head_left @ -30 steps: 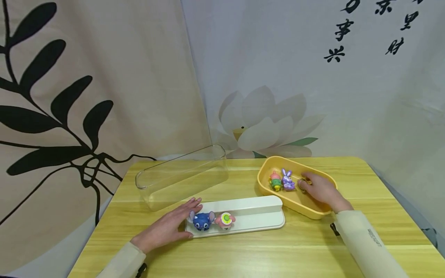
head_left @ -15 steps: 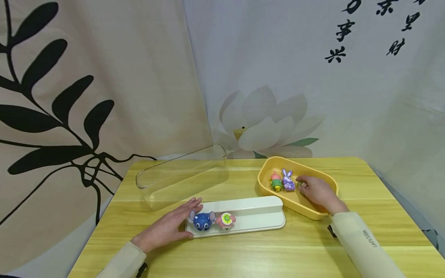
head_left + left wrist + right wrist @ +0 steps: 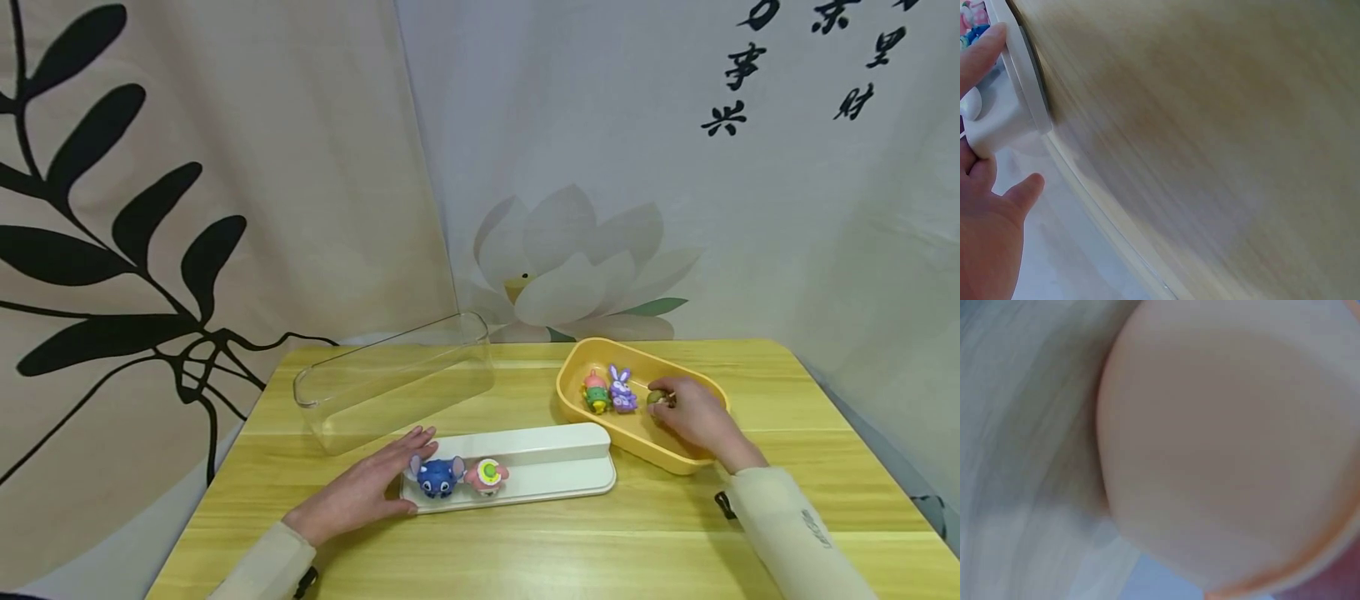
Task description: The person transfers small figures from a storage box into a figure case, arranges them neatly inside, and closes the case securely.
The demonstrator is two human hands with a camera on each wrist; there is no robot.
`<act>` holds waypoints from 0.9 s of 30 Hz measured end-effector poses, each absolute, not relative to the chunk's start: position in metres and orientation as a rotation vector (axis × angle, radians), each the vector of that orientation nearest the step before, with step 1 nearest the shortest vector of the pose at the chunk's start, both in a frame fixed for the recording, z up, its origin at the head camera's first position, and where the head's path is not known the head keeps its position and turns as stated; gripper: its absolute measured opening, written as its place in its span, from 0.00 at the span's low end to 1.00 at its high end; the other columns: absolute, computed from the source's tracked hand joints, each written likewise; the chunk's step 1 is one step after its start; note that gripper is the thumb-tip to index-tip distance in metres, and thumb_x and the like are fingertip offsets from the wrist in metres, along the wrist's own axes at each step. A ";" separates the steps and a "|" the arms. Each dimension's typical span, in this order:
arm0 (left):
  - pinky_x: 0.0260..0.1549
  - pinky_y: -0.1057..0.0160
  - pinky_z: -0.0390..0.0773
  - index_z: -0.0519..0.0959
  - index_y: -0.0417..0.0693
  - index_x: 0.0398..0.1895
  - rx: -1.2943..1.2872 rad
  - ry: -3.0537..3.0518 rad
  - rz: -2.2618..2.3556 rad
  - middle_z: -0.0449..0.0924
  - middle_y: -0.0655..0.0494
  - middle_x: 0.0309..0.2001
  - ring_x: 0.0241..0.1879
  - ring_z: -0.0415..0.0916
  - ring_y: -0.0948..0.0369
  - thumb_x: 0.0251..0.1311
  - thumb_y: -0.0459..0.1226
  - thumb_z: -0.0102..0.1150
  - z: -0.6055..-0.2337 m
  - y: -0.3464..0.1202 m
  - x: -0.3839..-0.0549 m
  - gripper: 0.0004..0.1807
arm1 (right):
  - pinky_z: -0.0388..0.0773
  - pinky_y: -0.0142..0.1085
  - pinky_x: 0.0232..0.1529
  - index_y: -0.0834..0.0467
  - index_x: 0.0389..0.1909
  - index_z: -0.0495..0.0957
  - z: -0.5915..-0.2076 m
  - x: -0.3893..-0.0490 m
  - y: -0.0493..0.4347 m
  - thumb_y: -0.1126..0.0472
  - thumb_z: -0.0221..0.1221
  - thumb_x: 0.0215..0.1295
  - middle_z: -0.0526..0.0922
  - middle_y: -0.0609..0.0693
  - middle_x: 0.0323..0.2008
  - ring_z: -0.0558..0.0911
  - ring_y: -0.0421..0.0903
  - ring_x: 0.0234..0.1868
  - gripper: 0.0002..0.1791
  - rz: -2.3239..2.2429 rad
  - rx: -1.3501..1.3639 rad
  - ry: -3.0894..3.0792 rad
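My left hand (image 3: 365, 492) lies at the left end of a long white base (image 3: 555, 472), its extended fingers touching that end. A blue big-eared figurine (image 3: 437, 477) and a pink figurine with a green-and-yellow top (image 3: 486, 476) stand side by side on the base. Inside a yellow tray (image 3: 637, 442), my right hand (image 3: 693, 412) pinches a small olive-gold figurine (image 3: 657, 397), partly hidden by the fingers. A pink-and-green figurine (image 3: 596, 393) and a purple rabbit figurine (image 3: 622, 390) lie left of it. The right wrist view is filled by the tray's blurred wall (image 3: 1210, 456).
A clear rectangular cover (image 3: 397, 383) lies behind the white base, towards the back left of the wooden table (image 3: 525, 550). The yellow tray stands close to the base's right end. A printed curtain (image 3: 337, 167) hangs behind the table.
My right hand has shifted slightly within the yellow tray, and the olive-gold figurine has turned and moved a little to the right. The left hand and white base stay in place.
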State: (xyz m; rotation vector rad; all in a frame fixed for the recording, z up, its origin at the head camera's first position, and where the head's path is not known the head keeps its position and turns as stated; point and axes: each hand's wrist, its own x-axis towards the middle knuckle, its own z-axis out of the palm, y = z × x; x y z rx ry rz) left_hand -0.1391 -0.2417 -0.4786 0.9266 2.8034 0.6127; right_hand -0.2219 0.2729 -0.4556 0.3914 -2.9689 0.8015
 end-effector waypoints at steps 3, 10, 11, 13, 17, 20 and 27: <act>0.72 0.44 0.64 0.61 0.55 0.81 0.942 2.809 0.612 0.49 0.57 0.83 0.79 0.53 0.49 0.54 0.44 0.78 -0.479 -0.242 -0.139 0.52 | 0.83 0.52 0.45 0.67 0.55 0.82 -0.451 -0.217 0.273 0.62 0.67 0.66 0.87 0.58 0.43 0.84 0.53 0.42 0.19 0.846 0.354 -2.944; 0.72 0.44 0.64 0.61 0.54 0.81 0.945 2.815 0.604 0.51 0.54 0.83 0.79 0.54 0.49 0.54 0.44 0.78 -0.478 -0.242 -0.138 0.52 | 0.79 0.47 0.44 0.63 0.58 0.81 -0.438 -0.204 0.273 0.54 0.68 0.69 0.86 0.49 0.38 0.84 0.43 0.34 0.22 0.933 0.297 -2.905; 0.72 0.44 0.64 0.61 0.54 0.81 0.942 2.813 0.604 0.50 0.54 0.83 0.79 0.53 0.49 0.54 0.44 0.78 -0.478 -0.242 -0.138 0.51 | 0.79 0.47 0.45 0.63 0.58 0.80 -0.437 -0.203 0.273 0.53 0.68 0.70 0.86 0.50 0.39 0.85 0.42 0.33 0.23 0.946 0.297 -2.900; 0.73 0.44 0.63 0.61 0.55 0.81 0.934 2.808 0.607 0.50 0.56 0.83 0.79 0.53 0.49 0.55 0.44 0.78 -0.478 -0.242 -0.138 0.51 | 0.81 0.49 0.46 0.62 0.59 0.80 -0.434 -0.199 0.273 0.51 0.68 0.70 0.87 0.51 0.40 0.87 0.41 0.32 0.24 0.978 0.295 -2.887; 0.74 0.44 0.62 0.61 0.56 0.81 0.923 2.797 0.619 0.48 0.59 0.83 0.80 0.52 0.50 0.56 0.44 0.77 -0.477 -0.242 -0.138 0.51 | 0.81 0.46 0.44 0.61 0.60 0.79 -0.430 -0.192 0.272 0.48 0.68 0.69 0.88 0.51 0.42 0.88 0.41 0.32 0.26 1.020 0.271 -2.857; 0.74 0.44 0.61 0.60 0.56 0.82 0.921 2.792 0.628 0.48 0.60 0.83 0.80 0.52 0.50 0.56 0.44 0.77 -0.476 -0.242 -0.138 0.51 | 0.82 0.40 0.43 0.60 0.59 0.79 -0.427 -0.187 0.271 0.47 0.67 0.69 0.88 0.50 0.41 0.89 0.42 0.33 0.26 1.045 0.251 -2.839; 0.74 0.43 0.61 0.60 0.56 0.82 0.913 2.785 0.639 0.48 0.59 0.83 0.80 0.52 0.50 0.56 0.44 0.77 -0.476 -0.241 -0.138 0.51 | 0.83 0.29 0.39 0.60 0.62 0.77 -0.420 -0.175 0.265 0.47 0.69 0.68 0.87 0.47 0.39 0.88 0.42 0.37 0.29 1.091 0.239 -2.792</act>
